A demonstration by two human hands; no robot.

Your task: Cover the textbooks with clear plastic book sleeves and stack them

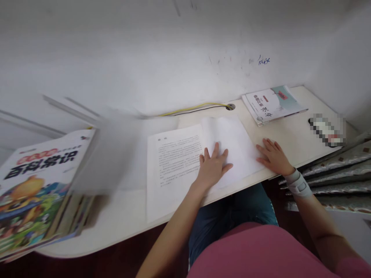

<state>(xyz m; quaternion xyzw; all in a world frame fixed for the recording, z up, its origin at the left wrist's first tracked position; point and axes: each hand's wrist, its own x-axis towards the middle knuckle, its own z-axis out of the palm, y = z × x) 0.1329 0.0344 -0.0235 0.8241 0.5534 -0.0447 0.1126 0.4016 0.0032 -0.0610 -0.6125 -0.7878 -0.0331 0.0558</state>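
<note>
At the lower left of the frame a stack of picture books (40, 185) sits on the white table (121, 224), its corner overhanging the near edge. Just right of it a grey, smeared shape (113, 154) covers the table top; it is too blurred to tell what it is.

In the middle lies a printed sheet (174, 154), its lower part reaching past the table's near edge. The left hand (213, 168) rests flat on it, fingers spread, palm down, where the printed sheet meets a blank sheet (232, 135) on its right side. Behind both, a yellow cable (197, 106) runs along the wall to a round hole (230, 106) in the table.

The right hand (274, 157) lies flat, fingers loosely spread, touching the blank sheet's right edge, close to the near edge of the table. A pale band (298, 184) wraps its wrist. Bare table stays free between this hand and 2 things at the upper right: a pile of thin booklets (272, 102) by the wall and a pixelated object (327, 129). Patterned fabric (333, 173) borders the table's right side.
</note>
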